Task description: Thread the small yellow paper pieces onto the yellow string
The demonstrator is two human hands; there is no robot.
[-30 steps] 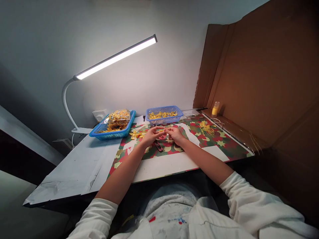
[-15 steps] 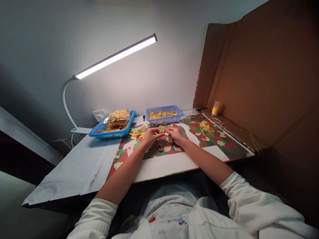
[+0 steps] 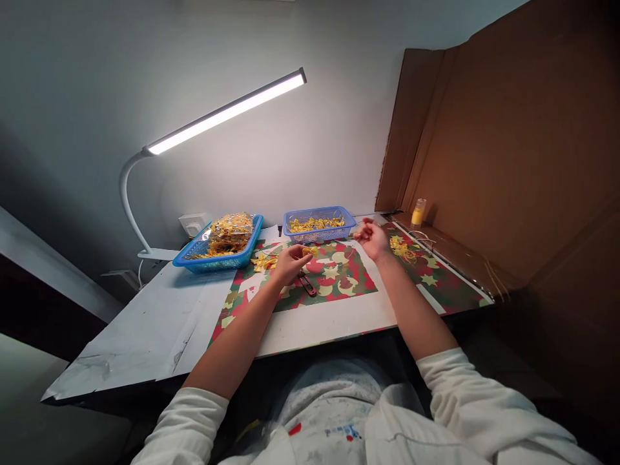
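Note:
My left hand [image 3: 292, 263] is over the patterned mat, thumb and fingers pinched on a small yellow ribbon-like piece [image 3: 310, 251]. To its right and a little farther back, my right hand [image 3: 374, 240] is raised with its fingers curled together. Whatever its fingertips hold, if anything, is too small to make out. Just below my left hand lies a slim dark tool with a reddish edge [image 3: 307, 285]. Yellow pieces [image 3: 264, 261] rest on the mat left of that hand. Beyond my right wrist sits a bunch of yellow pieces with thin strands [image 3: 400, 248].
A blue basket [image 3: 208, 263] with bagged yellow pieces stands at the left. Behind my hands is a periwinkle basket [image 3: 320, 236] of yellow pieces. A lit lamp [image 3: 227, 113] reaches over the table. Cardboard [image 3: 508, 148] walls the right side, near a small yellow-filled bottle [image 3: 418, 212].
My right hand has parted from my left and moved right and away from me. My left hand has stayed nearly in place, with the yellow piece now showing at its fingertips.

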